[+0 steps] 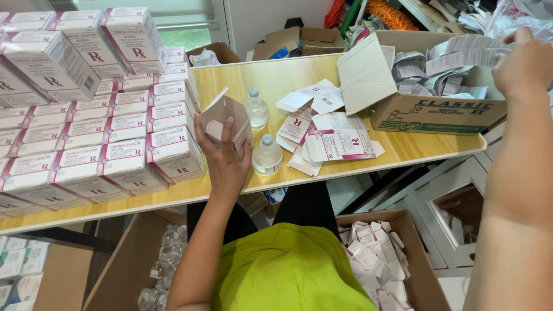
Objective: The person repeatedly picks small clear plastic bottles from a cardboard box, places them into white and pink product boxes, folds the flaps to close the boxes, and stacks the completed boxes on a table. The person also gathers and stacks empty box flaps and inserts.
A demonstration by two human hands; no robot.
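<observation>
While left hand [222,158] grips an open cardboard carton [227,118], right hand [525,63] touches folded paper leaflets [443,63].

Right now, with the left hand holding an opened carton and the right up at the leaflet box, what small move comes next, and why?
Probably pinch one folded paper leaflet with the right hand, which rests on that pile. The left hand holds the small opened white-and-maroon cardboard carton beside two clear plastic bottles.

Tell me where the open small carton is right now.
The open small carton is in the left hand, left of centre in the head view, beside two clear bottles on the wooden table.
</observation>
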